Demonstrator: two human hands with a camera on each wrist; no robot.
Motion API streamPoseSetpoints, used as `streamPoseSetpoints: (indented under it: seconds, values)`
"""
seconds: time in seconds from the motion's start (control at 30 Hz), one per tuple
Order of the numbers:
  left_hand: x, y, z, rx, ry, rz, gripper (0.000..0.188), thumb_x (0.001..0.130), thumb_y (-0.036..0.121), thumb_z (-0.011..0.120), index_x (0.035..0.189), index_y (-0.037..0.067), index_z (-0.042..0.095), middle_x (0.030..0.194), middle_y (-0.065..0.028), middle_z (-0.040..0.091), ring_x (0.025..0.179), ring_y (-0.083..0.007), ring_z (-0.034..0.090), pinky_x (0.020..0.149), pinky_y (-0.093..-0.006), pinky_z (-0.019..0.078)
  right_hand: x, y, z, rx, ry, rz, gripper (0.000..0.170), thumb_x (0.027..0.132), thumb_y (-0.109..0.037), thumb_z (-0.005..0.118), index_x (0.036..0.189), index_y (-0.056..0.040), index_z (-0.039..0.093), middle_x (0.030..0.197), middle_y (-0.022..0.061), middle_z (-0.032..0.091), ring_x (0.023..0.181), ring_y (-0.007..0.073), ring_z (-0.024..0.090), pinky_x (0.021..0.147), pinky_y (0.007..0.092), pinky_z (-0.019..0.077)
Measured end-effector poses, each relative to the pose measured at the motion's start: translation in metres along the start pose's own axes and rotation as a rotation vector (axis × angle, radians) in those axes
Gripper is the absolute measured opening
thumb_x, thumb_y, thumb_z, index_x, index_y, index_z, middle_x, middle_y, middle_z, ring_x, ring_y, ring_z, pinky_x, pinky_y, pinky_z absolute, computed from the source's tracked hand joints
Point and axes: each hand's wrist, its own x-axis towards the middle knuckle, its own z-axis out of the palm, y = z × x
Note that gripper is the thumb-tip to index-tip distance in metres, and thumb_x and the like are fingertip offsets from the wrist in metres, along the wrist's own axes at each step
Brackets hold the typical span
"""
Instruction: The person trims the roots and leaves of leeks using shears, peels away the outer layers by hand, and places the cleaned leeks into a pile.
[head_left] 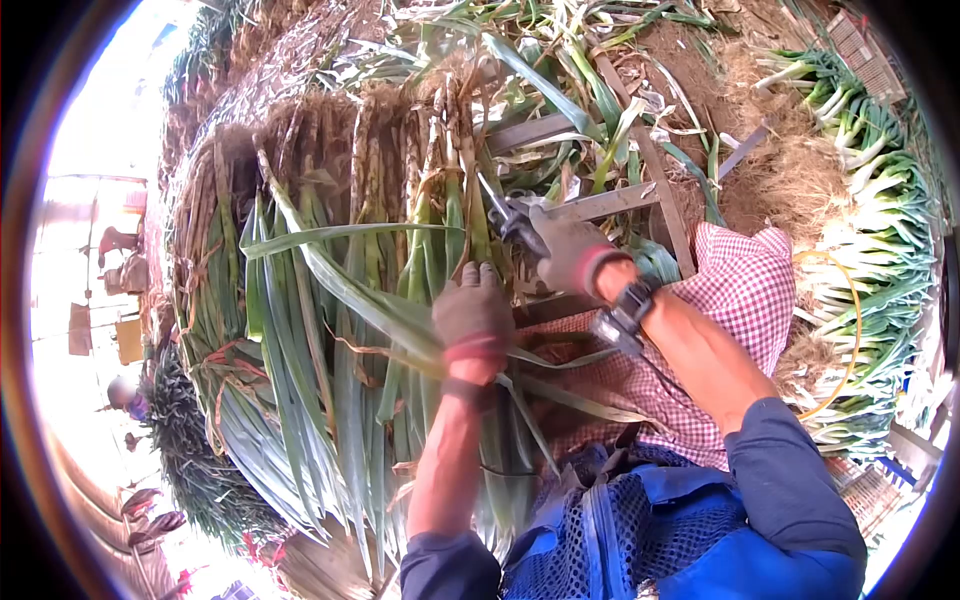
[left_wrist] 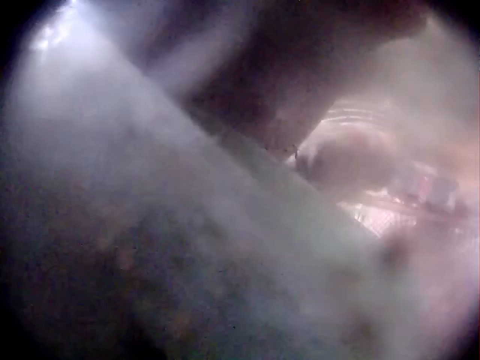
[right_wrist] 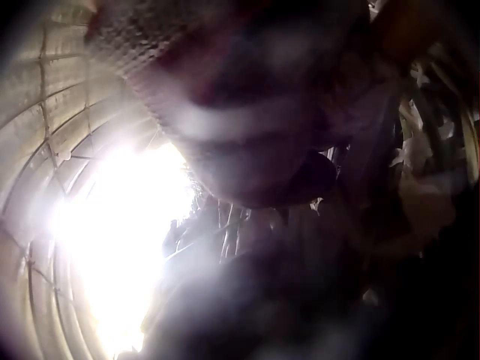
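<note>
Long leeks (head_left: 375, 250) lie side by side in a thick layer before me, roots away from me. My gloved left hand (head_left: 474, 312) is over their leaves, gripping a leek (head_left: 335, 270) that slants across the others; its root end points to the upper left. The left wrist view is blurred, with a broad pale leaf (left_wrist: 225, 202) crossing it. My gloved right hand (head_left: 575, 255) grips a dark-handled tool (head_left: 520, 228) with a slim metal tip, pointing up and left beside the leek stalks. In the right wrist view, the glove (right_wrist: 247, 142) hides the tool.
A metal frame (head_left: 605, 203) stands under and beyond my right hand, with loose leaves (head_left: 560, 90) strewn around it. Checked cloth (head_left: 745, 290) covers the area by my right forearm. A row of leeks with white stalks (head_left: 870, 220) lines the far right, near a yellow hoop (head_left: 858, 335).
</note>
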Motion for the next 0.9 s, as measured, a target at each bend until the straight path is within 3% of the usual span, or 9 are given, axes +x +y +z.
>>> streamPoseSetpoints:
  seconds: [0.2,0.4,0.5,0.63,0.67,0.7,0.8,0.87,0.9]
  values:
    - [0.021,0.013,0.030,0.192,-0.144,-0.039,0.022,0.097,0.017,0.054,0.108,0.007,0.070,0.096,-0.0120,0.073,0.082,-0.0315,0.073,0.069,-0.0476,0.0578,0.054,-0.006,-0.020,-0.053,0.003,0.026,0.077,0.083,-0.013,0.062,0.156,0.0000,0.040,0.108,0.0303,0.071,0.107,0.0455,0.070,0.095,0.0506,0.0544]
    - [0.041,0.016,0.021,0.092,-0.491,-0.232,0.021,0.097,0.017,0.056,0.106,0.003,0.068,0.093,-0.0174,0.078,0.086,-0.0352,0.078,0.073,-0.0473,0.0596,0.059,-0.006,-0.014,-0.031,0.040,0.066,0.080,0.082,-0.015,0.064,0.157,0.0016,0.038,0.129,0.0299,0.065,0.117,0.0457,0.066,0.101,0.0489,0.0535]
    - [0.047,0.012,0.017,0.038,-0.509,-0.220,0.023,0.094,0.017,0.060,0.109,0.002,0.067,0.093,-0.0220,0.078,0.092,-0.0382,0.078,0.078,-0.0482,0.0605,0.053,0.006,0.009,0.015,0.165,0.001,0.078,0.083,-0.016,0.065,0.155,0.0006,0.040,0.125,0.0302,0.066,0.114,0.0461,0.067,0.100,0.0499,0.0533]
    - [0.068,0.007,-0.004,-0.045,-0.631,-0.348,0.016,0.085,0.022,0.071,0.090,0.007,0.075,0.093,-0.0194,0.078,0.091,-0.0368,0.078,0.078,-0.0452,0.0606,-0.010,0.004,-0.005,0.157,0.004,0.091,0.064,0.081,-0.018,0.069,0.139,-0.0045,0.048,0.114,0.0286,0.067,0.109,0.0486,0.066,0.094,0.0537,0.0527]
    - [0.062,0.000,-0.004,-0.142,-0.500,-0.373,0.017,0.081,0.024,0.075,0.088,0.008,0.079,0.100,-0.0189,0.078,0.094,-0.0356,0.077,0.080,-0.0434,0.0605,-0.029,0.008,0.002,0.194,0.032,0.034,0.056,0.083,-0.017,0.067,0.135,-0.0019,0.050,0.106,0.0284,0.069,0.103,0.0471,0.070,0.091,0.0532,0.0540]
    - [0.062,-0.013,-0.001,-0.226,-0.555,-0.316,0.035,0.071,0.021,0.081,0.101,0.003,0.077,0.098,-0.0239,0.076,0.093,-0.0406,0.074,0.082,-0.0464,0.0586,-0.050,0.013,0.007,0.204,-0.008,0.038,0.059,0.083,-0.017,0.067,0.138,-0.0036,0.048,0.105,0.0272,0.068,0.101,0.0472,0.069,0.090,0.0536,0.0537]
    - [0.050,-0.011,-0.019,-0.158,-0.580,-0.033,0.036,0.073,0.020,0.078,0.105,0.002,0.077,0.099,-0.0241,0.076,0.092,-0.0389,0.075,0.082,-0.0443,0.0582,-0.110,0.016,0.006,0.234,-0.174,0.019,0.069,0.083,-0.018,0.067,0.146,-0.0049,0.042,0.108,0.0282,0.066,0.103,0.0468,0.067,0.092,0.0524,0.0530]
    - [0.048,-0.008,-0.008,-0.215,-0.505,-0.354,0.036,0.075,0.019,0.075,0.106,0.001,0.078,0.095,-0.0228,0.077,0.088,-0.0357,0.076,0.080,-0.0431,0.0579,-0.143,0.023,0.017,0.159,-0.170,-0.054,0.082,0.083,-0.020,0.067,0.156,-0.0034,0.035,0.113,0.0292,0.065,0.108,0.0448,0.067,0.095,0.0514,0.0524]
    - [0.042,-0.010,-0.007,-0.213,-0.502,-0.350,0.036,0.075,0.019,0.075,0.106,0.001,0.078,0.095,-0.0228,0.077,0.088,-0.0357,0.076,0.080,-0.0431,0.0579,-0.153,0.029,0.023,0.160,-0.165,-0.054,0.082,0.083,-0.020,0.067,0.156,-0.0034,0.035,0.113,0.0292,0.065,0.108,0.0448,0.067,0.095,0.0514,0.0524]
